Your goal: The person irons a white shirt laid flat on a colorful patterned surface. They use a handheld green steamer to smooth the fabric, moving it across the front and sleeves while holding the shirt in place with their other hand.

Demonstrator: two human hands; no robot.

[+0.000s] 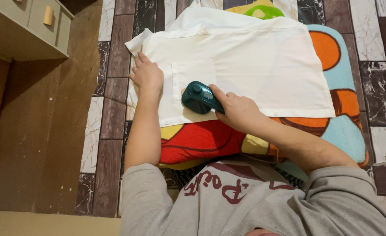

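A white shirt (pixel 254 61) lies spread flat on a colourful blanket (pixel 201 140) on the floor, its chest pocket near the left side. My right hand (pixel 236 109) grips the handle of a small dark teal iron (pixel 197 97), which rests on the shirt's lower edge just below the pocket. My left hand (pixel 147 75) presses flat on the shirt's left side, beside the pocket, fingers spread toward the collar area.
The blanket shows red, orange, blue and yellow patches and covers marble-patterned floor tiles (pixel 376 65). A beige drawer unit (pixel 27 26) stands at the top left over a wooden floor strip (pixel 40 131). My grey sweatshirt fills the bottom of the view.
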